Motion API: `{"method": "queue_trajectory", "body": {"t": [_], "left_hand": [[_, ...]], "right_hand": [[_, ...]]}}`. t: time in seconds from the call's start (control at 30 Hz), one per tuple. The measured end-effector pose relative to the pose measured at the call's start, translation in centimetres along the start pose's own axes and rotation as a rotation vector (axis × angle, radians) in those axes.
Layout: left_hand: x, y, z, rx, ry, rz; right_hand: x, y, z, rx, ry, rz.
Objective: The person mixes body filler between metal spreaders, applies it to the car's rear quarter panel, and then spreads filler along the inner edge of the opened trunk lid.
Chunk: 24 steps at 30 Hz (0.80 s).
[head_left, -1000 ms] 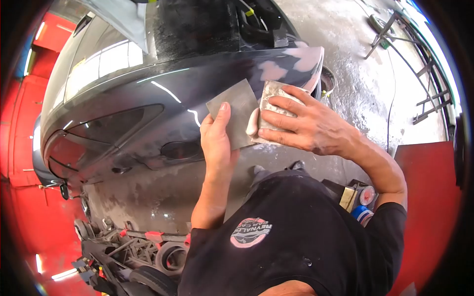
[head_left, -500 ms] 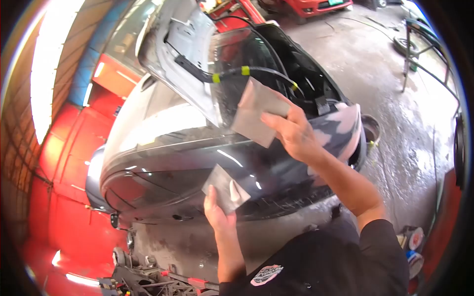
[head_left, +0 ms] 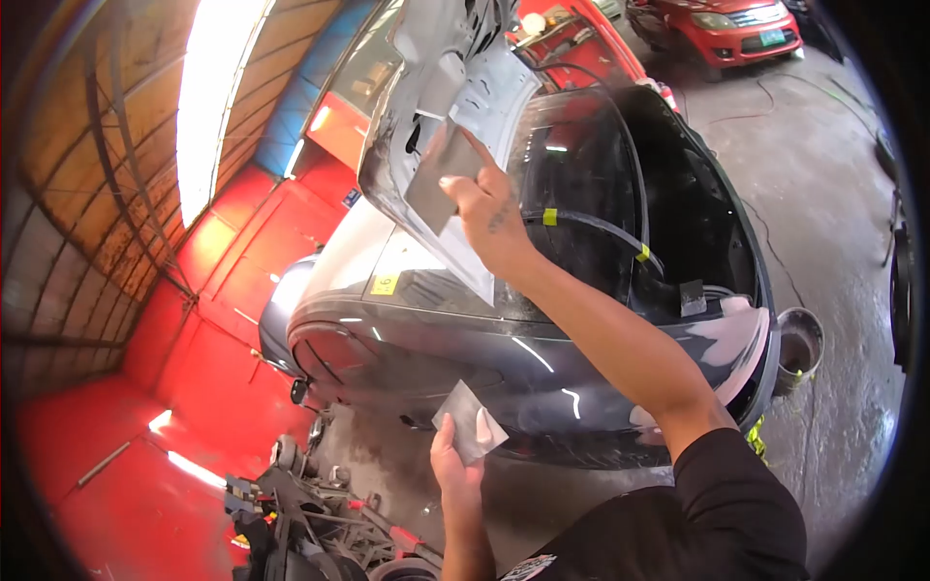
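Note:
My right hand (head_left: 492, 221) is raised and closed on a grey sandpaper sheet (head_left: 432, 190), thumb across its face. That sheet overlaps the raised, light-grey trunk lid (head_left: 455, 254) in view; whether they touch I cannot tell. Lower down, my left hand (head_left: 457, 469) grips a smaller piece of grey sandpaper (head_left: 461, 411) between thumb and fingers, in front of the dark car's side (head_left: 436, 351). Pale filler patches (head_left: 728, 337) mark the rear corner of the car. A small dark grey square (head_left: 693, 298) lies near the trunk opening's edge.
A bucket (head_left: 800, 347) stands on the wet floor beyond the car's rear corner. Metal car parts (head_left: 310, 518) lie at lower left, near a red wall (head_left: 208, 339). A red car (head_left: 722, 29) is parked at the back, with hoses along the floor.
The view has swung left and up. My right hand has carried its sheet leftward over the car to in front of the trunk lid. The left hand still holds its piece low.

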State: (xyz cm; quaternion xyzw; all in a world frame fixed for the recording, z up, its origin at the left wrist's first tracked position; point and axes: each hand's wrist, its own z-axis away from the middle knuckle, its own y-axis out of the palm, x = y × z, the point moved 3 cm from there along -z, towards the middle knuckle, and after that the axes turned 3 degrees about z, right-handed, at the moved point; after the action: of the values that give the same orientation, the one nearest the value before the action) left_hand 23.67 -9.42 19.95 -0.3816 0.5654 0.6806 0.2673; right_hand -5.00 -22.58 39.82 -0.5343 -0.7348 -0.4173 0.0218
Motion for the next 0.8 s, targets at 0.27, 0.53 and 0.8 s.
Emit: {"method": "queue_trajectory", "body": {"t": [0.27, 0.53, 0.8], "left_hand": [[-0.4, 0.7, 1.9, -0.030, 0.054, -0.004], [-0.8, -0.5, 2.6, -0.055, 0.105, 0.053], [-0.8, -2.8, 2.0, -0.056, 0.100, 0.064]], "right_hand": [[0.3, 3.2, -3.6, 0.013, 0.057, -0.114], [-2.9, 4.5, -6.4, -0.006, -0.048, -0.060], [-2.6, 5.1, -7.3, -0.030, -0.088, -0.006]]}}
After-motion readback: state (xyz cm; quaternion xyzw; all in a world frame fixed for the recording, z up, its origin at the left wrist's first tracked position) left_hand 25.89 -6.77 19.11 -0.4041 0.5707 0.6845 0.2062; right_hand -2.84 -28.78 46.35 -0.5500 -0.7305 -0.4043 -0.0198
